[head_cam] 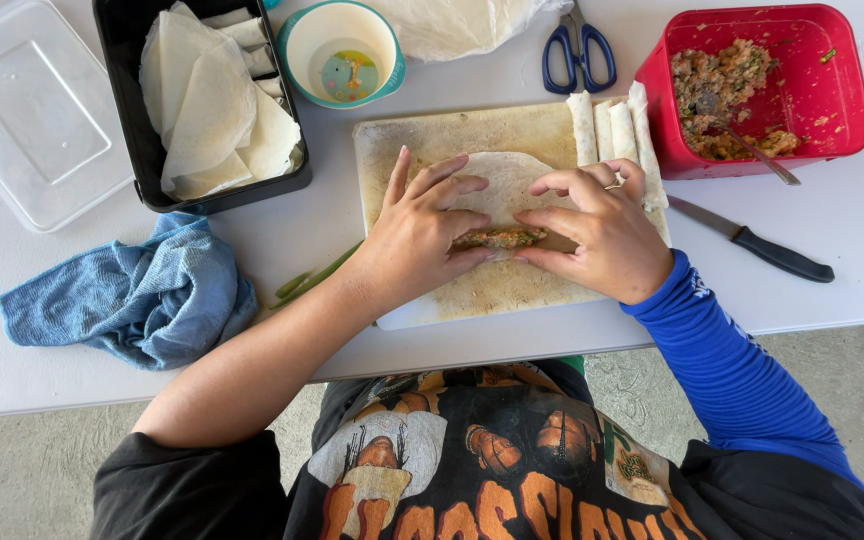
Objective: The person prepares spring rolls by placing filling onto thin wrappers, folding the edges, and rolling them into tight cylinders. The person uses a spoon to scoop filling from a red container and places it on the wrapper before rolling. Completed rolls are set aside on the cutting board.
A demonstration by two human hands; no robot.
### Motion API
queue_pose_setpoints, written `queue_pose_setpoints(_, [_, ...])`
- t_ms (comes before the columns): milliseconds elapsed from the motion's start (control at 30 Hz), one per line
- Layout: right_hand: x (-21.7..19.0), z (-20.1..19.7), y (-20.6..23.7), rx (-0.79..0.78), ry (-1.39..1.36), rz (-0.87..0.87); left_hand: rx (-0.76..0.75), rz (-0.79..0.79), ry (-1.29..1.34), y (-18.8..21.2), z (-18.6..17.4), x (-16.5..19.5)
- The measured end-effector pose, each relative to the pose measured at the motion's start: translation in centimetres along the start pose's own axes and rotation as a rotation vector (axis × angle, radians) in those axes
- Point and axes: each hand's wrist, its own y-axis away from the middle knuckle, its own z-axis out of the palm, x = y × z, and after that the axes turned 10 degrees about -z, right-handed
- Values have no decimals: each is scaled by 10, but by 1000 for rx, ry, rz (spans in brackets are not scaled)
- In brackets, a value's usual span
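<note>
Wrapper [497, 180] mostly covered by both hands; filling [500, 238] shows only between fingers. Plastic bag [452, 25] and clear lid [32, 110] cut off at frame edge.
</note>
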Motion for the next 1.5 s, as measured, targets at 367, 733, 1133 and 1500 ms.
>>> queue_pose_setpoints(367, [-9,8,-7,59,-23,-14,-26,-7,-2,0,-7,-2])
queue_pose_setpoints(733, [-14,9,-12,75,-37,-11,32,13,68,4,-9,-10])
queue_pose_setpoints(1133, [-19,-5,-1,23,83,66,-66,-21,-58,4,-9,-4])
queue_pose_setpoints(1500, [-16,-1,12,32,75,156,-84,-48,-99,7,-16,-3])
